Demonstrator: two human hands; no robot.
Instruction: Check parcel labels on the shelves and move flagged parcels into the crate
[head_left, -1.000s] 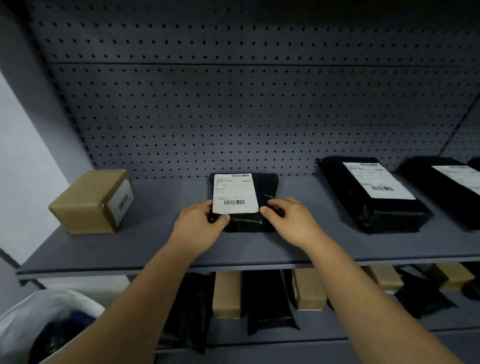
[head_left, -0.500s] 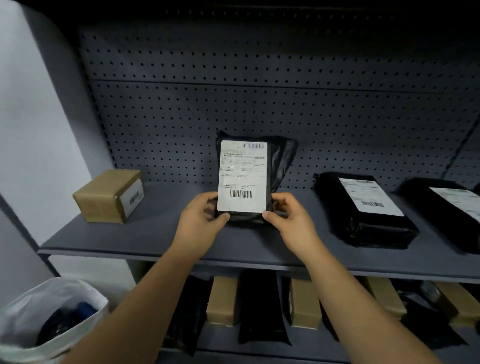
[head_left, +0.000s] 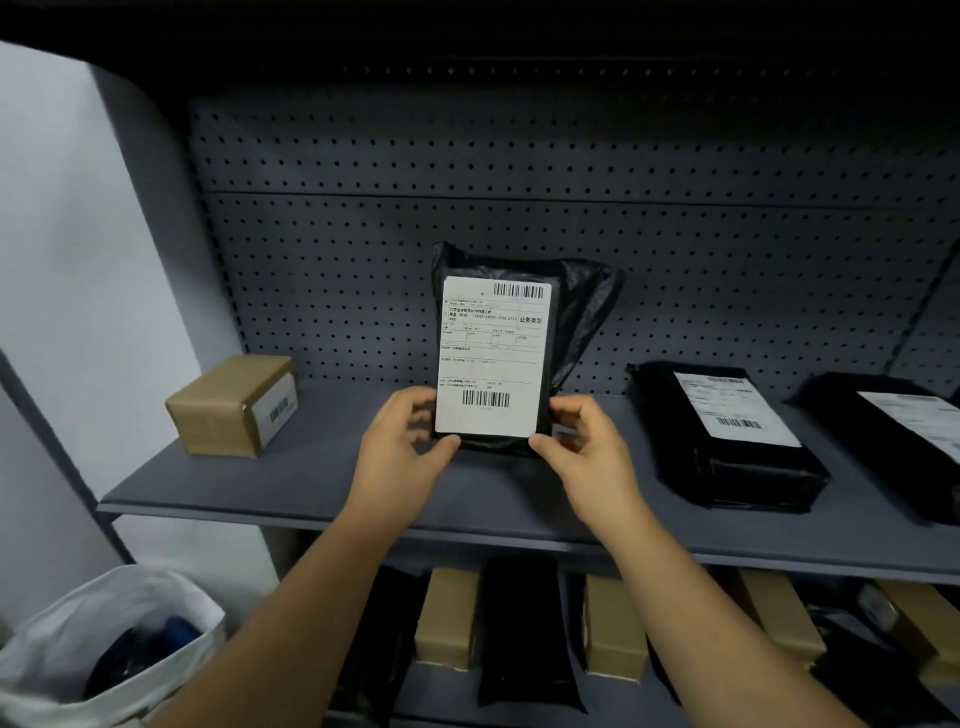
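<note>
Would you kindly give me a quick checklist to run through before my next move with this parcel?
1. Grip: left hand and right hand pinch the parcel at its lower corners: ok.
2. Label faces the camera, uncovered: ok.
3. Flag on the label readable: cannot tell, print too small.
4. Parcel lifted clear of the shelf: cannot tell.
5. Box and black parcel on either side stand apart from it: ok.
6. Crate in view: not ok; only a white bag shows, lower left.
</note>
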